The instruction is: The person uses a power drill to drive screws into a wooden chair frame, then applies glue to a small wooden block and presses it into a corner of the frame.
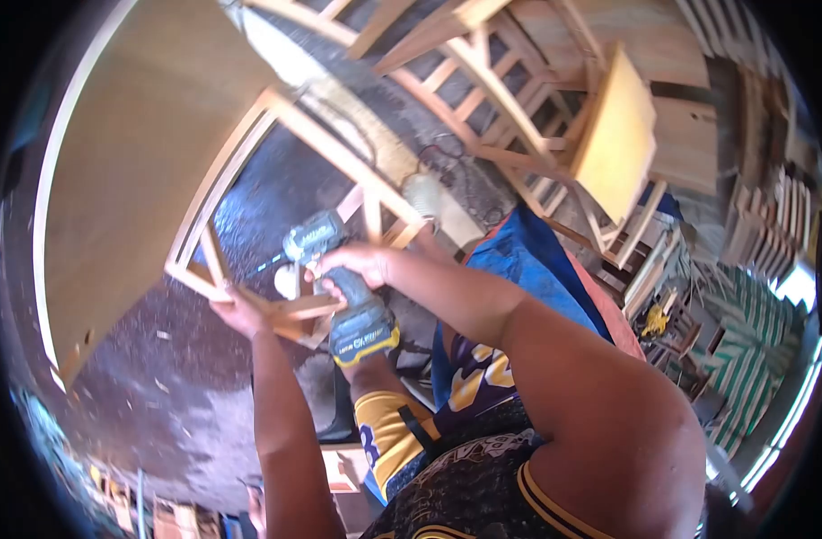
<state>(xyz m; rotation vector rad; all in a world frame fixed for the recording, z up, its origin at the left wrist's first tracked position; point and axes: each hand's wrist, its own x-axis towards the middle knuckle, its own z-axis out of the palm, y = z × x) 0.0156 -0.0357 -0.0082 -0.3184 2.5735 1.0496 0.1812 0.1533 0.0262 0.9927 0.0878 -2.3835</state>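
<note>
My right hand (357,262) is wrapped round the grip of a cordless drill (314,235), its battery pack (364,334) edged in yellow. The long bit (269,262) points left and down toward a corner of a light wooden frame (316,135). At that corner my left hand (238,311) grips the frame, its fingers partly hidden by the wood. Short slanted braces (215,253) run across the frame's corners. Behind the drill a white rounded thing (287,280) shows in part.
A large plywood panel (141,162) stands at the left, beside the frame. Wooden chair-like frames (483,90) with a yellowish board (615,135) fill the upper right. Blue cloth (541,260) lies by my right arm. Stacked wood pieces (770,216) stand at the far right, above a striped sheet (743,377).
</note>
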